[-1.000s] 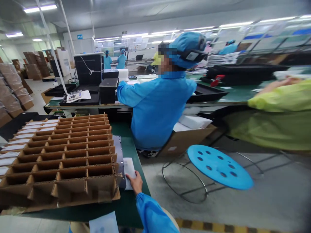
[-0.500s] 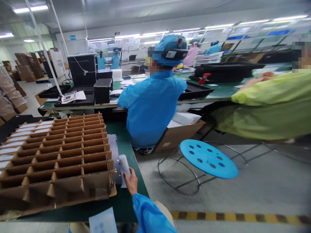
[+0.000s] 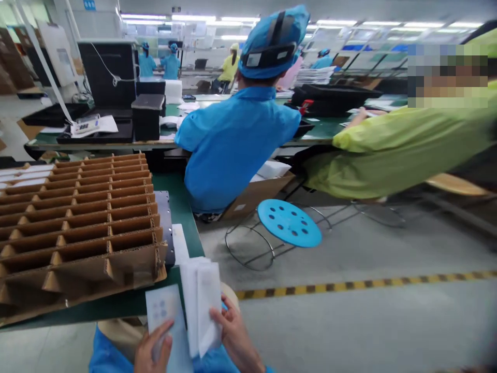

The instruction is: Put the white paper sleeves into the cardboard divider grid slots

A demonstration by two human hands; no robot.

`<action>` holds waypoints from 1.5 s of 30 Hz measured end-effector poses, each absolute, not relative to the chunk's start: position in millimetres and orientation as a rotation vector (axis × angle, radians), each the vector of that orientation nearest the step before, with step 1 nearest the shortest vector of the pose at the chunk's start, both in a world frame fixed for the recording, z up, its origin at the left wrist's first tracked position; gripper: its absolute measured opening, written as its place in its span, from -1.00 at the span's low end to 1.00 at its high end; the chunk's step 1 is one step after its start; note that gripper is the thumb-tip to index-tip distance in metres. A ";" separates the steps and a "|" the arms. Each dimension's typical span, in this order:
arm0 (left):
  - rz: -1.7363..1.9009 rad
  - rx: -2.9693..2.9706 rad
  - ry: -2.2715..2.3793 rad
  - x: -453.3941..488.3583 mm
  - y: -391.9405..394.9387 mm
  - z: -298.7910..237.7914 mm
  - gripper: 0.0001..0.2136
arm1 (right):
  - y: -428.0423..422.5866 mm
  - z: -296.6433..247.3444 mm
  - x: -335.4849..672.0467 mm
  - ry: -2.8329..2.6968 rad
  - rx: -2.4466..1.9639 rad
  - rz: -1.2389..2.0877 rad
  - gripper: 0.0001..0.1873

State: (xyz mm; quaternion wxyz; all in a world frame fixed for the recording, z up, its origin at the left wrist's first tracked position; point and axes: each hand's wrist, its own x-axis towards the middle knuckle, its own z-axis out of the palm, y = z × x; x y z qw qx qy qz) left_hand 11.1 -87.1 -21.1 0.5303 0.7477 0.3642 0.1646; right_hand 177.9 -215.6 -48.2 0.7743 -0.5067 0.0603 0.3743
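White pouches lifted into right grip.

- The left hand holds a pale blue sheet by its lower edge.
- The right hand grips a stack of white pouches, held upright.
- A cardboard divider grid lies on the green table.
- A blue stool stands on the floor.

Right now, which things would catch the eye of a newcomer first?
The brown cardboard divider grid fills the green table at the left. At the bottom, the right hand holds white pouches and the left hand a pale blue sheet. Ahead sits a person in a blue smock near a round blue stool.
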 end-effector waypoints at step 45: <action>0.314 1.651 1.067 5.0 -100.3 -11.2 -0.37 | -217.4 -46.1 88.9 0.040 -1.183 0.943 -0.32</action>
